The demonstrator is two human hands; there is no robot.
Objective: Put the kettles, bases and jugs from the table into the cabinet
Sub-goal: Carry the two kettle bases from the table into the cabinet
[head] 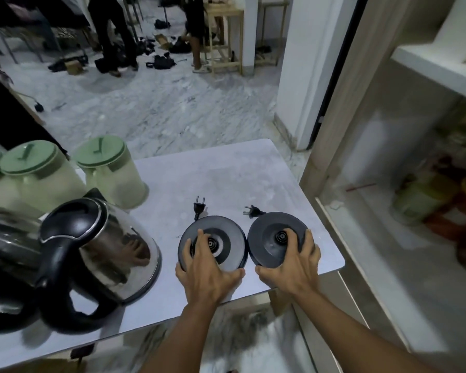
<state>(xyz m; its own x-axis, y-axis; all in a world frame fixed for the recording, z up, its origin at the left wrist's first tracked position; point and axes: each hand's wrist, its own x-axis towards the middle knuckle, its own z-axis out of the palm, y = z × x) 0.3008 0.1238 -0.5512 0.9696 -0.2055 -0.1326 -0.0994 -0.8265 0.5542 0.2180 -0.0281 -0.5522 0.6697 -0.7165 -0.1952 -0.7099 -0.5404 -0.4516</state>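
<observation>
Far left of the left hand [207,267], green-lidded jugs [111,170] stand behind a steel kettle [102,249] with a black handle, all on the pale table [226,173]. The left hand grips the left base [213,230], a flat black disc with a central connector, fingers spread over its top. Just beside it, the right hand [293,267] grips the right base [272,232], which looks tilted up off the tabletop near the table's corner. Beyond each hand a short cord ends in a plug [199,204]; a dangling plug could snag the table edge or cabinet [361,168] frame on the way right, jerking a base loose.
</observation>
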